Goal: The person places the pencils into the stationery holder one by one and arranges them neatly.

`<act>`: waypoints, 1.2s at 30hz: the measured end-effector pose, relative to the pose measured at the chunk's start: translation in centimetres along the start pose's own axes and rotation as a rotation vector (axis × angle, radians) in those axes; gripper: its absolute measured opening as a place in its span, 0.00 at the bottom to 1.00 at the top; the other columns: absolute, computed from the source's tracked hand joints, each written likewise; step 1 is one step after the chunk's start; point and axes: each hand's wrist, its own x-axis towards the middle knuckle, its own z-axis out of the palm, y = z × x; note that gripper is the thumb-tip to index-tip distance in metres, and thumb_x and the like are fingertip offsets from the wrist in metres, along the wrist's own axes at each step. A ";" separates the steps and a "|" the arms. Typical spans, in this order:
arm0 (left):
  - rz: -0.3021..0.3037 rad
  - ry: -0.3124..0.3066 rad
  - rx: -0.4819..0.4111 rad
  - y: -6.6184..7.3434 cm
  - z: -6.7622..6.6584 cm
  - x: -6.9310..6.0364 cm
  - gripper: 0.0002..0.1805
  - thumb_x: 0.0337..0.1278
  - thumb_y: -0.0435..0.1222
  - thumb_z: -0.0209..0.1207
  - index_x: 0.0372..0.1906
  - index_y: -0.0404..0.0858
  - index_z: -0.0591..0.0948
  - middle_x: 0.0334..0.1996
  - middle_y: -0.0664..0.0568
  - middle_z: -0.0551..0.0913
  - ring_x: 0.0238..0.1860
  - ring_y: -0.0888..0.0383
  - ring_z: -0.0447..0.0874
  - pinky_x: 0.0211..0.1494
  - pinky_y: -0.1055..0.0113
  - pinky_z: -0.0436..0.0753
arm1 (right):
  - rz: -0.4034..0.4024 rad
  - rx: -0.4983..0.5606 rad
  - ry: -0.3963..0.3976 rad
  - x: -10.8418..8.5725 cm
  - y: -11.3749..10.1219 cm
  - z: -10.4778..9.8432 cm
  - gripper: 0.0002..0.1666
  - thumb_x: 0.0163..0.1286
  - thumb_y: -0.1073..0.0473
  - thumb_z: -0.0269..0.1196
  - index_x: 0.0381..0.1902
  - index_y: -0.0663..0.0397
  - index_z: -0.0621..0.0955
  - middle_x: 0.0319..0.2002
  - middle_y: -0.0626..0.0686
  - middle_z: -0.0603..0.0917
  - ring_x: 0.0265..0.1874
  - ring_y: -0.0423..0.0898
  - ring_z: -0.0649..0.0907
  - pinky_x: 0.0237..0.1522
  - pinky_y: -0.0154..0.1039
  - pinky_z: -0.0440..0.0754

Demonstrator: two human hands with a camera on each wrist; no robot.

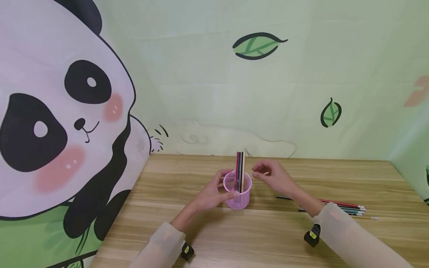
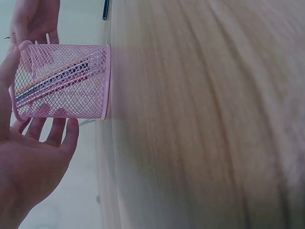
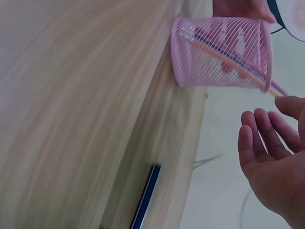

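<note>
A pink mesh pencil cup (image 1: 246,199) stands upright on the wooden table, with several pencils (image 1: 239,169) leaning inside it. My left hand (image 1: 210,193) grips the cup from the left, thumb at the near side and fingers around the far side. In the left wrist view those fingers lie along the cup's mesh wall (image 2: 71,95). Just right of the cup's rim is my right hand (image 1: 273,176), fingers loosely bent and holding nothing. The right wrist view shows its thumb close to the pencil ends (image 3: 276,89); whether they touch I cannot tell.
Several more pencils (image 1: 345,204) lie on the table (image 1: 268,238) to the right, partly under my right forearm. One dark pencil (image 3: 147,195) shows in the right wrist view. Behind the table hangs a pale green backdrop (image 1: 201,93) printed with a panda and leaves.
</note>
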 end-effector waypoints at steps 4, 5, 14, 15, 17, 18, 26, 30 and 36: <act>-0.003 -0.002 0.006 0.1 0.0 0.0 0.45 0.64 0.43 0.73 0.81 0.45 0.62 0.73 0.45 0.72 0.71 0.39 0.74 0.72 0.48 0.77 | 0.011 -0.083 -0.055 -0.8 0.8 -1.1 0.07 0.75 0.64 0.68 0.47 0.62 0.85 0.40 0.52 0.88 0.42 0.47 0.85 0.46 0.38 0.87; -0.004 -0.002 0.006 0.0 0.0 0.0 0.45 0.64 0.43 0.73 0.80 0.45 0.62 0.73 0.44 0.72 0.71 0.39 0.74 0.72 0.48 0.77 | 0.008 -0.115 -0.066 -1.0 1.0 -1.4 0.07 0.75 0.64 0.68 0.47 0.62 0.86 0.40 0.51 0.88 0.42 0.47 0.85 0.46 0.39 0.88; 0.001 -0.010 -0.008 -0.1 -0.2 0.1 0.45 0.64 0.41 0.74 0.80 0.46 0.62 0.72 0.45 0.72 0.70 0.39 0.75 0.71 0.50 0.78 | -0.012 -0.231 -0.115 -3.1 3.2 -4.4 0.01 0.73 0.64 0.69 0.39 0.57 0.86 0.35 0.47 0.86 0.37 0.43 0.83 0.42 0.39 0.86; -0.002 -0.011 -0.011 0.0 -0.2 0.0 0.45 0.64 0.41 0.74 0.80 0.46 0.62 0.72 0.45 0.72 0.70 0.39 0.75 0.71 0.50 0.78 | -0.012 -0.240 -0.122 -3.4 3.5 -4.7 0.01 0.73 0.65 0.70 0.38 0.57 0.86 0.35 0.47 0.86 0.37 0.43 0.83 0.41 0.39 0.86; -0.008 -0.014 -0.015 0.0 -0.2 0.0 0.45 0.64 0.42 0.74 0.80 0.46 0.62 0.72 0.46 0.72 0.69 0.39 0.75 0.71 0.50 0.78 | -0.016 -0.256 -0.136 -4.0 4.1 -5.3 0.02 0.72 0.67 0.70 0.38 0.57 0.86 0.34 0.47 0.86 0.36 0.41 0.82 0.40 0.38 0.85; -0.009 -0.015 -0.016 0.1 -0.2 0.0 0.45 0.64 0.42 0.74 0.80 0.46 0.62 0.72 0.46 0.72 0.70 0.39 0.75 0.71 0.50 0.78 | -0.015 -0.264 -0.142 -4.3 4.4 -5.6 0.02 0.72 0.67 0.70 0.38 0.57 0.86 0.34 0.47 0.86 0.35 0.41 0.82 0.40 0.38 0.85; 0.006 -0.013 -0.012 0.1 -0.1 0.0 0.45 0.64 0.40 0.74 0.80 0.44 0.62 0.72 0.44 0.72 0.69 0.38 0.75 0.70 0.50 0.79 | 0.005 -0.297 -0.187 -6.4 6.6 -8.2 0.05 0.70 0.70 0.70 0.35 0.57 0.85 0.30 0.45 0.84 0.31 0.36 0.80 0.34 0.35 0.82; 0.006 -0.009 -0.003 0.1 -0.1 0.0 0.45 0.64 0.41 0.74 0.80 0.45 0.62 0.72 0.45 0.73 0.69 0.39 0.75 0.71 0.50 0.78 | 0.025 -0.322 -0.225 -6.9 7.3 -9.5 0.07 0.69 0.69 0.71 0.32 0.54 0.84 0.29 0.43 0.82 0.30 0.36 0.78 0.33 0.34 0.79; 0.003 -0.010 0.000 -0.1 -0.1 0.0 0.45 0.64 0.42 0.74 0.80 0.47 0.63 0.72 0.45 0.73 0.70 0.39 0.75 0.71 0.50 0.78 | 0.074 -0.355 -0.286 -7.6 7.7 -10.7 0.06 0.70 0.66 0.71 0.33 0.53 0.84 0.30 0.43 0.83 0.29 0.36 0.77 0.32 0.33 0.78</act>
